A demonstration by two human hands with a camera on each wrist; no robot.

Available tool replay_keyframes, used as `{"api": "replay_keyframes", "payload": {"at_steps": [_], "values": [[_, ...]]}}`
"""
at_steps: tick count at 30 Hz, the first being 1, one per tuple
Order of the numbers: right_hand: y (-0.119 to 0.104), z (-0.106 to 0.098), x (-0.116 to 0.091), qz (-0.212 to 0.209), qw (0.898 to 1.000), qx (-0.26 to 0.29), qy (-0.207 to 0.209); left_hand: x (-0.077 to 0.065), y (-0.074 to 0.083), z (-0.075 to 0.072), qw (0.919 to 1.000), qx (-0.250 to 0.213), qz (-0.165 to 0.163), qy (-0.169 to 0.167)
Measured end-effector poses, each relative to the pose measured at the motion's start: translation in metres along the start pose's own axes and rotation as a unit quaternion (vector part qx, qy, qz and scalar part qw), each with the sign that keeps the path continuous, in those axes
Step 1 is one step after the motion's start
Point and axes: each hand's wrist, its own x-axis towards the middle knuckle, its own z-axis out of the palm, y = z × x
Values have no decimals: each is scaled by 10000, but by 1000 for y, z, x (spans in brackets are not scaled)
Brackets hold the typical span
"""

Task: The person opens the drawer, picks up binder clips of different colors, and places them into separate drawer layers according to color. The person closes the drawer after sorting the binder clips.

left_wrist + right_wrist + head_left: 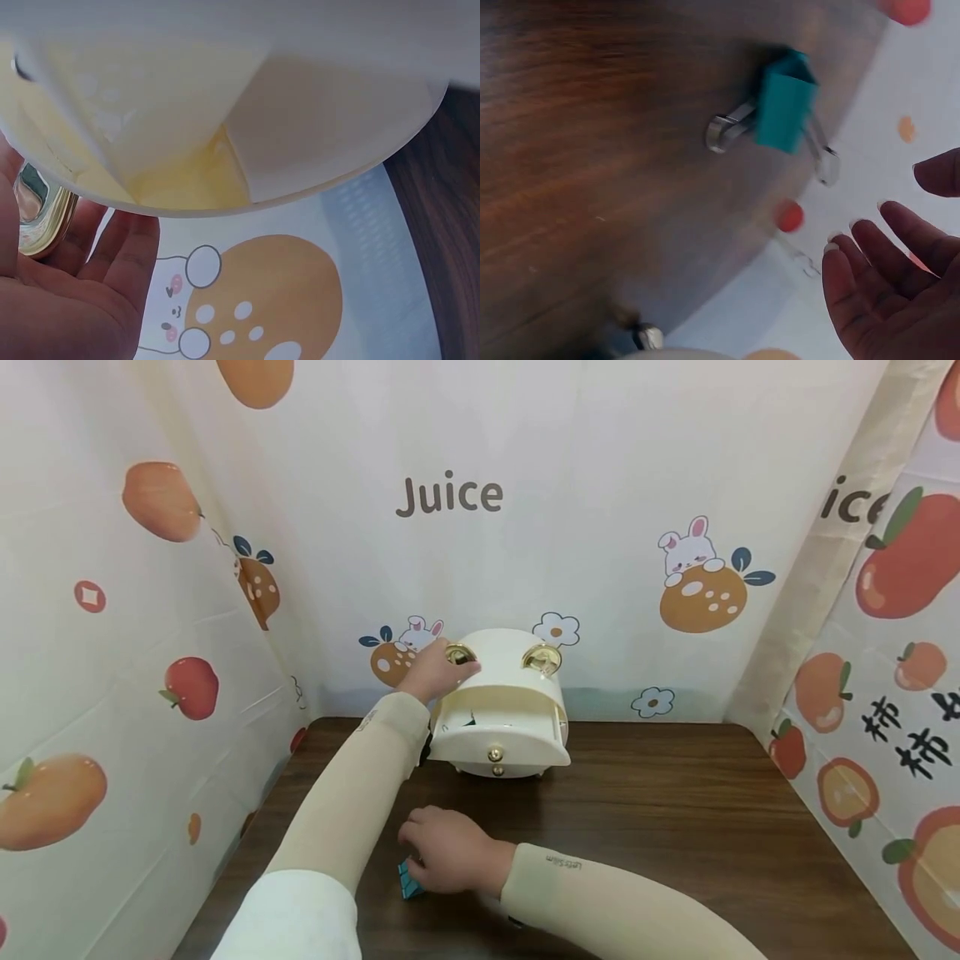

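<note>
A white storage box [504, 653] with two round gold-rimmed pieces on top stands at the back of the table. Its upper drawer [498, 742] is pulled out, and a small dark bit, too small to tell, shows inside. My left hand [438, 672] holds the box's upper left by one gold-rimmed piece [41, 214], thumb in front. On the table before the box lies a teal binder clip [786, 105] with silver handles. My right hand [453, 852] hovers over the clip, fingers loosely bent and apart from it, with nothing in its grasp.
The dark wood table [645, 827] extends to the right of the box. Printed fruit curtain [600, 460] hangs close behind the box and along both sides. Below the open drawer sits a lower gold knob [498, 771].
</note>
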Motion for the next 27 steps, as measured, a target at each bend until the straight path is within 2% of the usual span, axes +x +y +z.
{"api": "replay_keyframes", "payload": {"at_steps": [6,14,19,22,27], "values": [[0,21,1,-21,9970,-692,-342,-2,0,2,10000,-58,-2,-15],[5,37,13,249,9931,-599,-982,3,0,-2,9999,-17,-116,35],[0,45,18,355,9868,-575,-1473,4,0,-3,10000,-9,-41,0],[-4,47,19,331,9850,-610,-1579,3,1,-2,10000,-51,-22,-37],[-9,49,21,181,9849,-776,-1535,1,3,-2,9999,-76,-87,-30]]}}
